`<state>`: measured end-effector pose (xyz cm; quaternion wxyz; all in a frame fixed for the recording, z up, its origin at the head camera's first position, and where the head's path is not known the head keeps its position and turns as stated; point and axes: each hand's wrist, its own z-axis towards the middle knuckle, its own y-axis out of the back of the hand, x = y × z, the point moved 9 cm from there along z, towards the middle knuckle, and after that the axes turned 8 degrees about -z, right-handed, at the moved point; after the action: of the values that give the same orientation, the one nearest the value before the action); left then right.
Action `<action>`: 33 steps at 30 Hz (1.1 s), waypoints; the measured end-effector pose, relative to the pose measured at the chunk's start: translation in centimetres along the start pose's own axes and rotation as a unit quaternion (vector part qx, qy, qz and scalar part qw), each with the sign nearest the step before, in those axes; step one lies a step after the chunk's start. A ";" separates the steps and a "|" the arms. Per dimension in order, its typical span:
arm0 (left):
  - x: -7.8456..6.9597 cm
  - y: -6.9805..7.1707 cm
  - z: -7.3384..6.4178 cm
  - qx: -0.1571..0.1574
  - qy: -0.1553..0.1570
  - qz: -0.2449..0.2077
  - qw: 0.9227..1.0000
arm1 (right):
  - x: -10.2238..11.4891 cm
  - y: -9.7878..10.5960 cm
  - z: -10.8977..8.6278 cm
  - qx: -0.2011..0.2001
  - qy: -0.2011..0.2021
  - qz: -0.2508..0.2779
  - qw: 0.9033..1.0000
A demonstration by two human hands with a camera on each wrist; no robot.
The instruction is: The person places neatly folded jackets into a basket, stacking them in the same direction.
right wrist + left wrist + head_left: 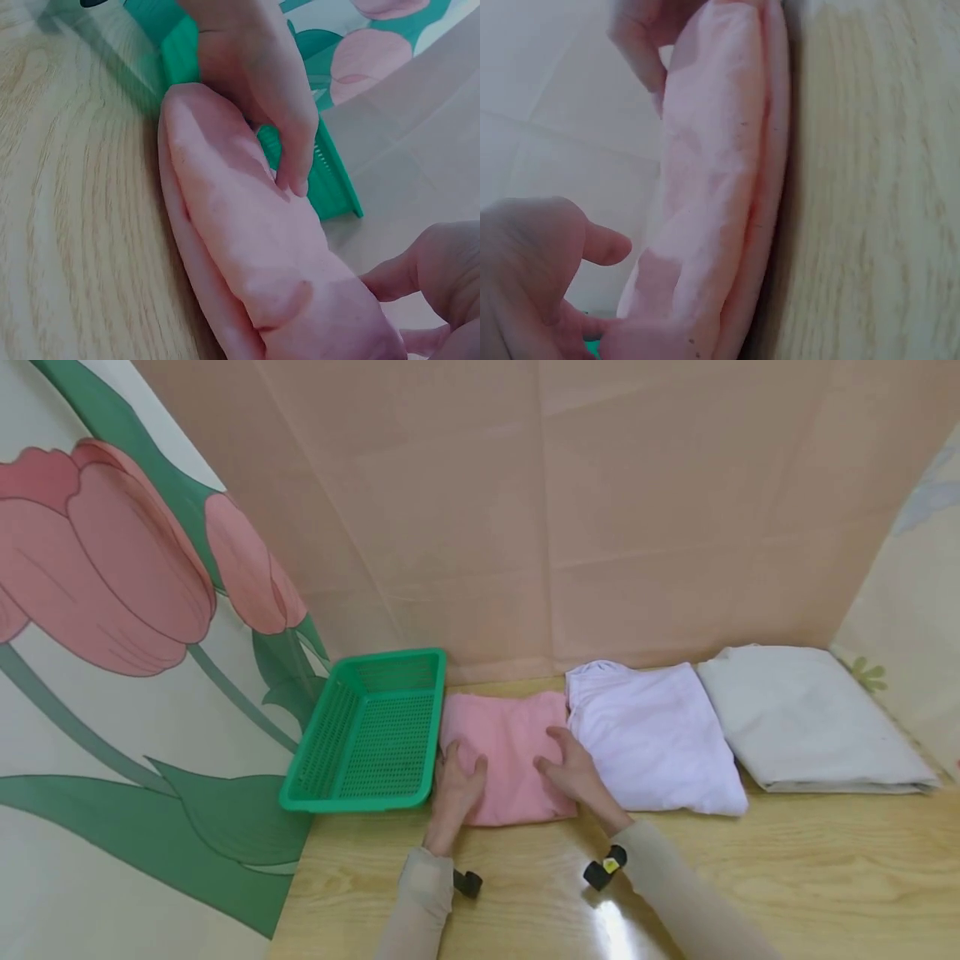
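Pink folded cloth [513, 756] flat on the desk [532, 889], set between the two hands. Clock as in the head view, 12 away from the person.

Left hand [456, 785] at the cloth's 8 o'clock, along its left edge; cloth middle lies toward 2 from these fingers. Right hand [581, 772] at the 3 o'clock edge; cloth middle toward 9. Both hands touch it, so neither is clearly nearer.

Fingers: thumb and forefinger spread wide on each hand, against the cloth's sides and top. No pinch shows. Whether any fingertips reach beneath, cannot tell.

Long axis: outline close to square from above, hard to call. Near edge runs roughly 9 to 3, its stacked layers plain in both wrist views. Hands stand at opposite ends of that line, which I judge the relation to watch.

Neighbours: green basket [386, 743] just beside, toward 9 to 10, left hand close by its rim. Pale lilac cloth [648, 739] just beside at 3; grey-white cloth [817, 718] beyond, same bearing.
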<state>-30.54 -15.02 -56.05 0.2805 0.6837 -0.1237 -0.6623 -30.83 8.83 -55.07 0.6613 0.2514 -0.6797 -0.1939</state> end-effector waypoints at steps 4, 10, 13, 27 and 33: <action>1.0 -0.6 0.7 0.002 -0.014 -0.019 1.000 | -0.4 -0.2 0.0 0.006 -0.009 0.020 1.000; -0.7 0.1 0.0 0.021 -0.064 -0.092 0.994 | -1.4 -1.0 -0.2 0.050 -0.047 0.089 0.994; -1.2 0.3 -0.3 0.037 -0.069 -0.126 0.989 | -1.6 -1.1 -0.2 0.060 -0.051 0.122 0.989; -0.7 -0.4 0.1 0.085 0.017 -0.220 0.972 | -1.4 0.2 -0.9 0.093 -0.060 0.166 0.980; -2.1 0.0 0.0 0.084 0.003 -0.214 0.973 | -0.2 1.2 -1.1 0.081 -0.032 0.179 0.980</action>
<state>-30.74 -13.88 -54.25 0.0737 0.7175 -0.0286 -0.6920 -29.82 9.96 -54.45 0.6410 0.1717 -0.7477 -0.0246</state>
